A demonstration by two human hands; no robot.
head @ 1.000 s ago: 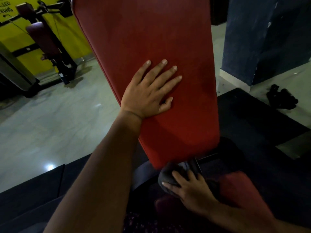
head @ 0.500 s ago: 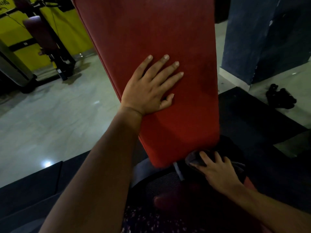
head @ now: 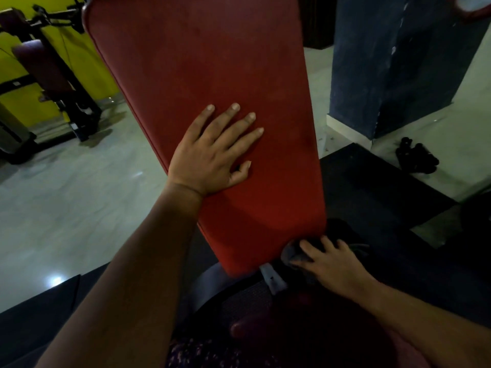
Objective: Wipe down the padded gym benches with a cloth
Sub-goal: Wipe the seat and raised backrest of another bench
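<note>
A red padded bench back (head: 207,62) rises tilted through the middle of the view. My left hand (head: 212,155) lies flat on its lower left part, fingers spread, holding nothing. My right hand (head: 329,264) presses a dark grey cloth (head: 291,252) against the pad's lower right corner, at the gap above the seat. The red seat pad (head: 249,325) below is dim and mostly hidden by my right arm. A grey metal bracket (head: 272,278) shows between back and seat.
A dark blue pillar (head: 385,62) stands at the right, with dark objects (head: 415,158) on the floor beside it. Another machine with a maroon pad (head: 45,67) stands at the far left against a yellow wall. Black mats (head: 372,187) lie around the bench on pale floor.
My right hand has slid the cloth rightward from under the pad's middle to its lower right corner. My left hand stays flat on the pad.
</note>
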